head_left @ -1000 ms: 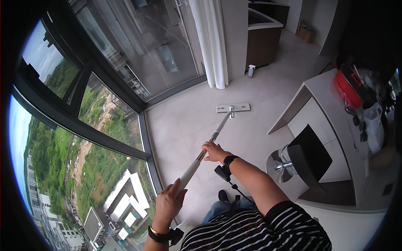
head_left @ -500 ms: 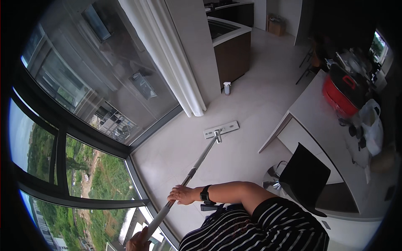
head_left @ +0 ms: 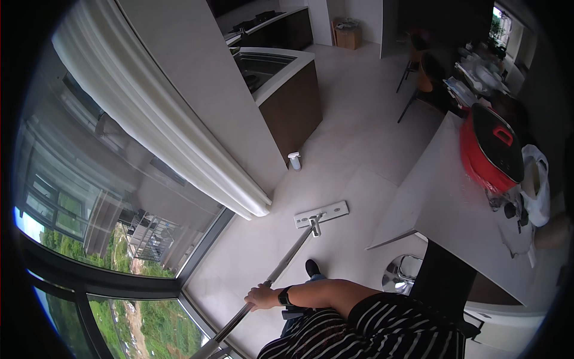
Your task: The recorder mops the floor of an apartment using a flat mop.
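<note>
A flat mop with a long metal pole (head_left: 289, 253) slants across the floor. Its pale rectangular head (head_left: 336, 209) lies flat on the light tiles ahead of me. My right hand (head_left: 261, 297), a dark watch on its wrist, is wrapped around the middle of the pole. The pole's upper end runs out at the lower left edge, and my left hand is out of the picture.
Left are tall windows (head_left: 143, 326) and a white curtain (head_left: 179, 152). A spray bottle (head_left: 294, 160) stands by the brown counter (head_left: 293, 113). At right, a white table (head_left: 430, 185) bears a red pot (head_left: 478, 157); a bar stool (head_left: 402, 274) stands beneath.
The view has turned and tilted up, showing more of the room's far end. My left hand has dropped out of view. A dark shoe now shows behind the mop head. My right hand keeps its grip.
</note>
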`<state>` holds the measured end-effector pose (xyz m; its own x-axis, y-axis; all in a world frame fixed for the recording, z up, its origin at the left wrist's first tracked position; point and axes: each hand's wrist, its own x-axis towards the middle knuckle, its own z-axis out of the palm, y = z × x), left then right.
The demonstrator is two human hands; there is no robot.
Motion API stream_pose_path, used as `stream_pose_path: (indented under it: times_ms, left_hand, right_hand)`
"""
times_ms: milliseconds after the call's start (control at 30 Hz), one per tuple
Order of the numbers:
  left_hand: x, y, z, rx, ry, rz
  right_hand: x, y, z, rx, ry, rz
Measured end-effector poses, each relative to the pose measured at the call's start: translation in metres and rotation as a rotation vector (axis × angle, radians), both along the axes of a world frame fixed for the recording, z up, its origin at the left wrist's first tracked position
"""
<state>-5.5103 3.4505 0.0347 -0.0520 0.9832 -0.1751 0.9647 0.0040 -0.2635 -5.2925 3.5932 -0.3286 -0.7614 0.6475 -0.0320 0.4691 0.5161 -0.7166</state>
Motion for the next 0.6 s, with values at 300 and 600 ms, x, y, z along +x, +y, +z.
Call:
stream_pose_path:
  times_ms: [300, 600]
  left_hand:
    - [0.159, 0.302, -0.12, -0.067, -0.158, -0.376]
    - [0.37, 0.499, -0.246, -0.891, -1.318, 0.112]
  right_hand:
    - [0.187, 0.233, -0.027, 0.055, -0.167, -0.577]
    - [0.357, 0.339, -0.024, 0.019, -0.083, -0.937]
